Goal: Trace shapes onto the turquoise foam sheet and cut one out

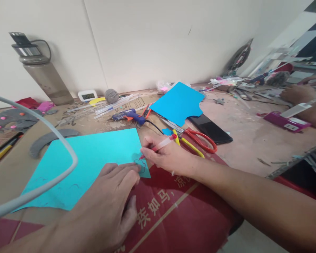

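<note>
My right hand (171, 156) is closed round a red pen (163, 143), its tip at the right end of a turquoise sheet (94, 154). A small flower-like outline (140, 166) is drawn there. My left hand (116, 193) lies on the sheet's lower right part, fingers stretched out flat, fingertips touching the outline's left side. The sheet rests on brown and red cardboard (179, 218). Just beyond my right hand are red-handled scissors (202, 140) and a yellow-handled tool (192, 147).
A blue sheet (177, 103) partly covers a black phone (212, 130). A glue gun (129, 115), bottle (46, 75) and small clock (87, 95) stand behind. A white cable (73, 158) arcs across the left. Another person's hands (297, 95) are at far right near a purple device (287, 121).
</note>
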The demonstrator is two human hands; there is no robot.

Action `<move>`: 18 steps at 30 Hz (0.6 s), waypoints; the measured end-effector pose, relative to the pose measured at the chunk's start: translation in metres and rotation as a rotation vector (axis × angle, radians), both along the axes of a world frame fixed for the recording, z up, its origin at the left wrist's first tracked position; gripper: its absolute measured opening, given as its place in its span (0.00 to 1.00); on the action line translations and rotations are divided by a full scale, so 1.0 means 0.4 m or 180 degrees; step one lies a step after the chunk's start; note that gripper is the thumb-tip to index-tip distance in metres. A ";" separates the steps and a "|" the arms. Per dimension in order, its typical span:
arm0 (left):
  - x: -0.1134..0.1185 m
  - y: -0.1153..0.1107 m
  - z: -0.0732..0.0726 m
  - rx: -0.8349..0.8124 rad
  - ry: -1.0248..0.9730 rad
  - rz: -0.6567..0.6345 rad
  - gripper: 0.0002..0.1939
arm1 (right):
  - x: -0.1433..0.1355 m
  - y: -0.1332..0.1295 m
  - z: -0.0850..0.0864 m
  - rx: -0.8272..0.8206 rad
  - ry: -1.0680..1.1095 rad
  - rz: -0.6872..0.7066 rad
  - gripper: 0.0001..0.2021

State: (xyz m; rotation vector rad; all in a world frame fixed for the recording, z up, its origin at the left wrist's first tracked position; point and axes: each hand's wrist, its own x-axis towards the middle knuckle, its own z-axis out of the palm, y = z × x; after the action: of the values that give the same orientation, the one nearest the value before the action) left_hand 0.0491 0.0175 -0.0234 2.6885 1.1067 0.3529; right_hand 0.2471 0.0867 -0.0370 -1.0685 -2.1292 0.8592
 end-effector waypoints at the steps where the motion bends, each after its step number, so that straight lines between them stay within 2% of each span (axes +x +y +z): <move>1: 0.001 0.000 0.000 -0.0001 0.0002 -0.0003 0.10 | 0.000 0.000 0.001 0.0026 -0.0028 0.0003 0.08; 8: 0.003 0.000 0.002 -0.0015 0.0001 0.0020 0.10 | -0.002 -0.002 0.003 0.0003 -0.0148 0.0011 0.07; 18: 0.008 0.002 0.004 -0.0097 -0.0001 0.0047 0.09 | -0.006 -0.004 0.009 0.0281 -0.0340 -0.0006 0.06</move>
State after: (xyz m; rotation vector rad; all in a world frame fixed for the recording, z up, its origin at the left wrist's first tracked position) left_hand 0.0523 0.0183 -0.0217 2.6551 1.1234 0.3363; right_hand 0.2446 0.0852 -0.0333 -1.0926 -2.2320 0.7146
